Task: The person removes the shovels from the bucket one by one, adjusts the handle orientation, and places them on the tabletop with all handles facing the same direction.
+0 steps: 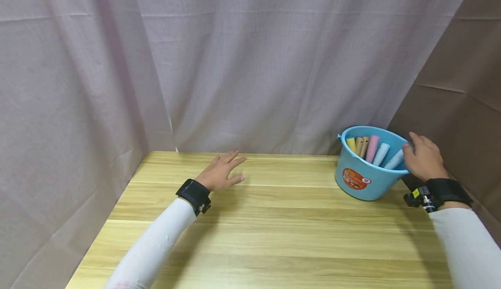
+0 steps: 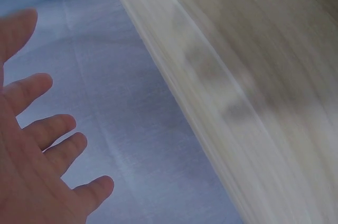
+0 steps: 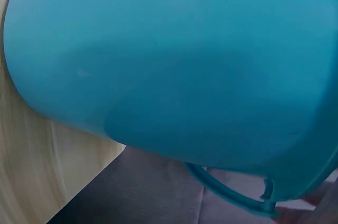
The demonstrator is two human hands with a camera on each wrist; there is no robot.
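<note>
Bench (image 1: pixel 274 236) carries one blue bucket (image 1: pixel 362 180) at its far right corner, tilted toward the person. Right hand (image 1: pixel 424 158) curls over the rim in a closed grip; if it slips, I'd expect a spill. Left hand (image 1: pixel 221 173) hovers spread, holding nothing. Inside, six sticks (image 1: pixel 372 149): yellow, two tan, pink, two pale blue.
</note>
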